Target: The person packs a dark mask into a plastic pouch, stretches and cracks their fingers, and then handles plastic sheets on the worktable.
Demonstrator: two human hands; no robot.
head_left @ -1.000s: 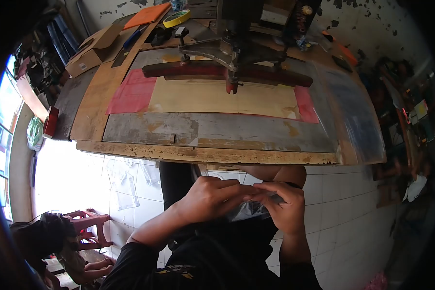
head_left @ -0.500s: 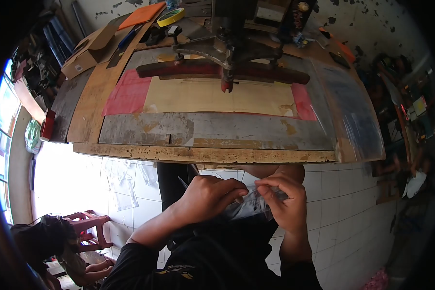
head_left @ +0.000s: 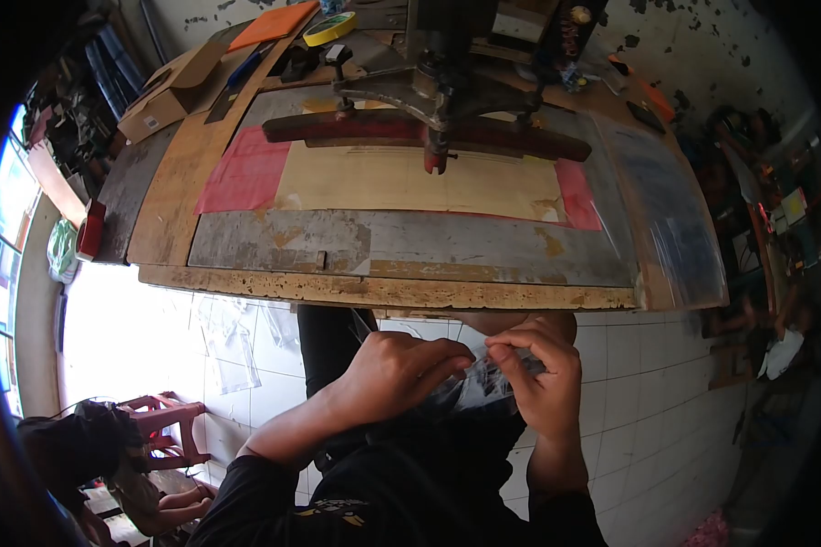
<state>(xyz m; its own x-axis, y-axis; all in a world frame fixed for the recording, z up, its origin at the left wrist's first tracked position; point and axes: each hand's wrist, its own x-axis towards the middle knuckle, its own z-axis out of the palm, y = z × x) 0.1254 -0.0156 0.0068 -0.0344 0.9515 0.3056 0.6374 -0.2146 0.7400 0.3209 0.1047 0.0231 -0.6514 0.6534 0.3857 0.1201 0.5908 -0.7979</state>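
Observation:
My left hand [head_left: 400, 369] is closed in front of my body, below the bench edge, its fingertips pressed together. A thin pointed thing [head_left: 363, 321] pokes out behind it; I cannot make out its kind or whether the hand holds it. Facing it, a small gap away, my right hand [head_left: 540, 369] has thumb and fingertips drawn together in a pinch. Whatever either hand pinches is too small or hidden to name. Crumpled clear plastic [head_left: 483, 387] lies on my lap, just beneath and between both hands.
Ahead stands a bench [head_left: 401, 290] with a metal plate [head_left: 287, 239], a cream and pink sheet [head_left: 356, 178] and a press arm [head_left: 420, 132] above. Yellow tape [head_left: 329, 30] and a cardboard box [head_left: 169, 96] sit at the back left. Plastic scraps [head_left: 234, 351] litter the floor near a red stool [head_left: 178, 424].
Both hands stay close together, with only slight finger shifts. The pointed thing behind my left hand now shows farther right and higher. The plastic on my lap looks slightly shifted.

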